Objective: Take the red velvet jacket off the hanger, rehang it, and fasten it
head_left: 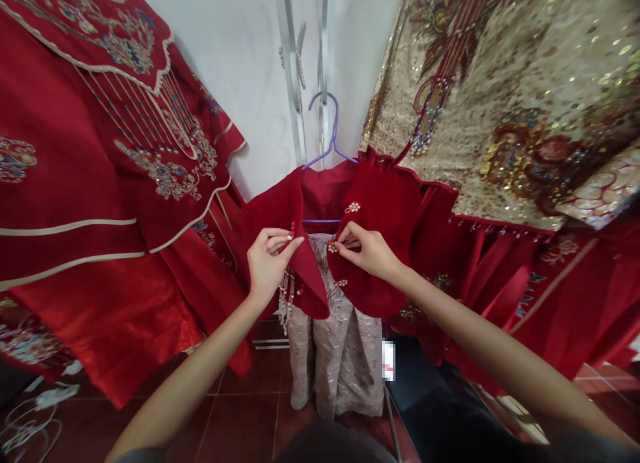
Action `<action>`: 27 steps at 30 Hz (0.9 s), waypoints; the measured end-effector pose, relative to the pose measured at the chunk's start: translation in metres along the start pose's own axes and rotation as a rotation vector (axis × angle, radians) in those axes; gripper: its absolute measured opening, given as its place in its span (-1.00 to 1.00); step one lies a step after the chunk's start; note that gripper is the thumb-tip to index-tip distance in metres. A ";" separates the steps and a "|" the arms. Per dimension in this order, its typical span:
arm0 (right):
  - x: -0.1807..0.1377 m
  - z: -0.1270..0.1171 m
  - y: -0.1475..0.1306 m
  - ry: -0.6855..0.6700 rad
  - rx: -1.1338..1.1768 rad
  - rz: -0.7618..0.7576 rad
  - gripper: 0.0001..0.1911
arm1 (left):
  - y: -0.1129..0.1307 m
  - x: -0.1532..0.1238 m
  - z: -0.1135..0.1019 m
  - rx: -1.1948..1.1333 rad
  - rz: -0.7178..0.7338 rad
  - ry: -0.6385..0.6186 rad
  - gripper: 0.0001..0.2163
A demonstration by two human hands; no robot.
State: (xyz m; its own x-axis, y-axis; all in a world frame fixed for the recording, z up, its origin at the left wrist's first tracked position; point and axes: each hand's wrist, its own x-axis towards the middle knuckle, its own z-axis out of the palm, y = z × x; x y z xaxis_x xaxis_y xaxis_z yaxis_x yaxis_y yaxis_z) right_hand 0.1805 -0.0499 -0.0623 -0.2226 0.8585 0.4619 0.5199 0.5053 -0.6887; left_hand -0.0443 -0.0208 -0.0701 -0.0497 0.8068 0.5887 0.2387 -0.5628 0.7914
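Observation:
A short red jacket (380,203) hangs open on a purple hanger (327,126) against the white wall, over a pale beige lace skirt (335,356). My left hand (267,259) pinches the jacket's left front edge, beside a row of small beaded loops. My right hand (367,249) pinches a small pearl button (331,247) on the right front panel. Another jewelled button (353,207) sits higher on that panel. The two front edges are apart.
A red embroidered robe (100,183) hangs close on the left. A gold sequinned garment (510,96) over red fabric hangs on the right. A metal rail (295,69) runs up the wall. The floor is dark red tile (250,416); white cords (35,416) lie at lower left.

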 end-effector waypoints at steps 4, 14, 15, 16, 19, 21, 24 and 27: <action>0.005 0.007 -0.018 0.115 0.190 -0.027 -0.79 | 0.007 0.005 0.010 -0.062 -0.033 -0.079 -0.73; 0.025 0.018 -0.042 0.254 0.000 -0.210 -0.82 | 0.016 0.022 0.021 -0.118 0.055 -0.210 -0.89; 0.025 0.019 -0.041 0.280 0.007 -0.212 -0.81 | 0.016 0.021 0.020 -0.123 0.060 -0.217 -0.89; 0.025 0.020 -0.040 0.305 0.010 -0.216 -0.80 | 0.016 0.021 0.019 -0.130 0.064 -0.220 -0.89; 0.023 0.019 -0.037 0.317 -0.001 -0.233 -0.74 | 0.016 0.020 0.018 -0.145 0.065 -0.217 -0.86; 0.022 0.016 -0.036 0.281 -0.019 -0.242 -0.71 | 0.016 0.020 0.017 -0.151 0.052 -0.216 -0.86; 0.019 0.013 -0.034 0.240 -0.021 -0.238 -0.72 | 0.013 0.022 0.018 -0.145 0.036 -0.232 -0.86; 0.017 0.013 -0.036 0.229 -0.045 -0.232 -0.73 | 0.012 0.025 0.019 -0.112 0.052 -0.248 -0.88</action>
State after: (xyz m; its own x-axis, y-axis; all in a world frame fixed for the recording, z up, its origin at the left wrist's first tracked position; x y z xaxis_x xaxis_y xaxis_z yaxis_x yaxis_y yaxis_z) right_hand 0.1473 -0.0517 -0.0371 -0.1505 0.6765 0.7208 0.5139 0.6765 -0.5276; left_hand -0.0247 -0.0043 -0.0492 0.2016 0.7882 0.5814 0.1250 -0.6095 0.7829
